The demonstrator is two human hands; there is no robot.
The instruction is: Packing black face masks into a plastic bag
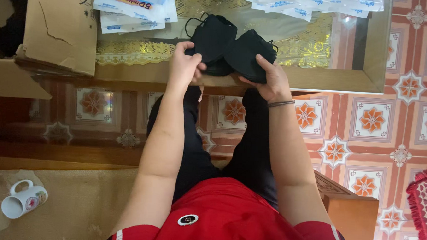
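Glass-topped table (pixel 321 79) at the far edge, cardboard box (pixel 59 27) at far left. Both forearms stretch forward; left hand (pixel 184 66) pinches one black face mask (pixel 212 38), right hand (pixel 270 81) grips the other black mask (pixel 247 52) just beside it, over the table's near edge.

A glass-topped counter (pixel 321 79) over a gold lace cloth carries black masks (pixel 231 49), white sealed packets (pixel 132 6) and a brown cardboard box (pixel 59 27) at its left end.
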